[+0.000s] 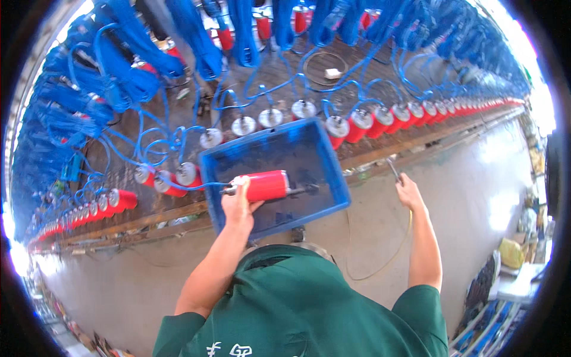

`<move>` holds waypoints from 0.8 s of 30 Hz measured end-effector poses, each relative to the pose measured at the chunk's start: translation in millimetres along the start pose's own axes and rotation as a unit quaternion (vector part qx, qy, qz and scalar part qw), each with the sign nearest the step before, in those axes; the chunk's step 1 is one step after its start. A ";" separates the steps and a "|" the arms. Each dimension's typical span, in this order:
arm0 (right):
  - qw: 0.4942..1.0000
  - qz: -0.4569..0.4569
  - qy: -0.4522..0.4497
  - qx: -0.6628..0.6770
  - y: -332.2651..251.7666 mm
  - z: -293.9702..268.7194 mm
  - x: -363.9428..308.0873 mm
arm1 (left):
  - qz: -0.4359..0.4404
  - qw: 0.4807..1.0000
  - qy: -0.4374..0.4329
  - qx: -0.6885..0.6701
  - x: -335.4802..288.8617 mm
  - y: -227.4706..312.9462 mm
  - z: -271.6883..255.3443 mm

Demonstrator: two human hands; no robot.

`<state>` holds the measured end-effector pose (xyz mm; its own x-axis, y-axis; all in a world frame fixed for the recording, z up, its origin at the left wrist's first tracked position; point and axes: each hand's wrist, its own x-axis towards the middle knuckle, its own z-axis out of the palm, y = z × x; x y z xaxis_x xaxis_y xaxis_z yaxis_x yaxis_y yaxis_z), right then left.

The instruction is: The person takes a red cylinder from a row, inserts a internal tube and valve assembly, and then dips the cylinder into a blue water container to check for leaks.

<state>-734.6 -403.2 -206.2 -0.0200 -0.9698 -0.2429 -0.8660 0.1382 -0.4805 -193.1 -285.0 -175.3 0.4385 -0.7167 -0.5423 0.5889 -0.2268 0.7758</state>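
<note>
My left hand (237, 205) is closed around the capped end of a red cylinder (266, 185) with a blue cable. It holds the cylinder lying sideways over a blue plastic bin (273, 224). A dark rod-like part (304, 190) shows beyond the cylinder's right end; whether it is joined to it I cannot tell. To the right of the bin, my right hand (408, 193) grips a thin metal-tipped tool (393, 169), its tip pointing up and left. A thin yellowish hose (402, 243) hangs below that hand.
Many similar red cylinders (360, 126) with silver caps line the edge of a dark wooden bench (279, 77). Blue cables loop across it, and thick blue cable bundles (245, 35) hang along the back. A white block (332, 74) lies on the bench. Clutter (511, 253) stands at the right.
</note>
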 end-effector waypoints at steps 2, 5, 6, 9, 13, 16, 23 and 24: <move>0.998 0.041 -0.032 -0.028 -7.3 1.4 -0.1 | -0.012 1.000 0.014 -0.008 10.6 -4.9 2.5; 0.995 0.081 -0.025 -0.053 -25.5 14.1 6.8 | -0.037 0.999 0.021 0.019 35.2 -16.4 -12.1; 0.995 0.084 -0.024 -0.055 -25.3 21.3 11.4 | -0.042 0.999 0.019 0.015 38.6 -17.1 -12.9; 0.999 0.023 0.014 -0.019 -19.4 53.2 33.4 | -0.075 0.997 0.016 0.009 39.0 -21.6 -18.0; 0.996 -0.029 0.085 -0.009 -34.2 81.9 58.2 | -0.130 0.990 0.044 0.017 42.5 -24.4 -34.3; 0.991 -0.044 0.098 -0.079 -54.9 83.2 71.0 | -0.140 0.989 0.036 0.038 35.7 -24.8 -48.5; 0.983 -0.041 0.074 -0.163 -76.4 79.9 64.5 | -0.127 0.989 -0.018 0.069 -7.3 3.8 -46.0; 0.980 -0.035 0.079 -0.178 -87.0 74.2 61.0 | -0.117 0.989 -0.015 0.086 -11.8 8.1 -45.9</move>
<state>-623.4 -459.5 -241.8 -0.0078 -0.9973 -0.0733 -0.9870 0.0195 -0.1597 -162.4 -248.1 -177.4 0.2814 -0.6507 -0.7053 0.5468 -0.4952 0.6751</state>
